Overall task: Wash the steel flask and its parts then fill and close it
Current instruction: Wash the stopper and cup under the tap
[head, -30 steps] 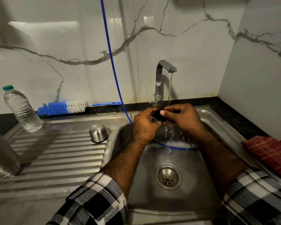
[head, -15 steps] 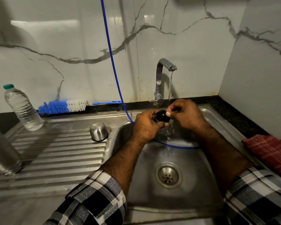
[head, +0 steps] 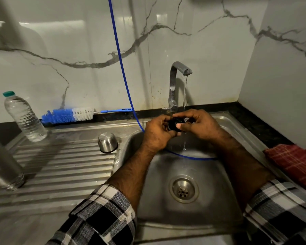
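Black, round and glossy-wet: flask stopper (head: 175, 125) pinched between left hand (head: 158, 134) and right hand (head: 200, 125), fingers of both curled round it, held beneath thin stream from tap (head: 179, 80) above sink (head: 224, 183). Likely risks: wet plastic slipping from fingertips and dropping toward drain (head: 183, 190); splash from stream reaching red checked cloth (head: 297, 163); blue hose (head: 121, 68) trailing into basin, apt to snag a wrist. Brushed-steel flask (head: 4, 165) upright on ribbed draining bench (head: 64, 167) at far left, domed steel cup (head: 107, 142) inverted nearby. Bristly blue-and-white bottle brush (head: 69, 115) and ridged clear plastic bottle (head: 24, 117) behind.
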Available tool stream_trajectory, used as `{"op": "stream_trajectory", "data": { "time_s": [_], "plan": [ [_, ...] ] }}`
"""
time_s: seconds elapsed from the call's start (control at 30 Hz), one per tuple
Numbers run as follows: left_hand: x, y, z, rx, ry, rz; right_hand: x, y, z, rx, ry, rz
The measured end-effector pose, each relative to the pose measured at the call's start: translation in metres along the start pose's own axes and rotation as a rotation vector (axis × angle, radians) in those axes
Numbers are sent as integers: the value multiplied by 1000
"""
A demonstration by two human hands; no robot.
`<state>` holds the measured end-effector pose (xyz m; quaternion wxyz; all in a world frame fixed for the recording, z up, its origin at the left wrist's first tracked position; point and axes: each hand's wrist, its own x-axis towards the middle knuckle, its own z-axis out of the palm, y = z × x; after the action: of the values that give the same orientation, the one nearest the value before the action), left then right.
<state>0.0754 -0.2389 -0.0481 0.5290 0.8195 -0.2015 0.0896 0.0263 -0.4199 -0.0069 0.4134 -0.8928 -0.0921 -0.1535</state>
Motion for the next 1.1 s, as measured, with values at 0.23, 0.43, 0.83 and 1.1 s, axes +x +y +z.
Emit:
{"op": "stream_trajectory", "data": {
  "time_s": [0.23, 0.43, 0.83, 1.1],
  "plan": [
    [-3, 10, -2, 152, 72, 53, 0, -7, 5, 22, 149, 8],
    [-7, 19, -6, 201, 75, 73, 7, -3, 6, -44, 186, 55],
    [-7, 24, -6, 303, 113, 109, 7, 3, 4, 177, 142, 157],
    [-9, 22, -1, 351, 131, 105, 7, -4, 8, 89, 178, 169]
  ]
}}
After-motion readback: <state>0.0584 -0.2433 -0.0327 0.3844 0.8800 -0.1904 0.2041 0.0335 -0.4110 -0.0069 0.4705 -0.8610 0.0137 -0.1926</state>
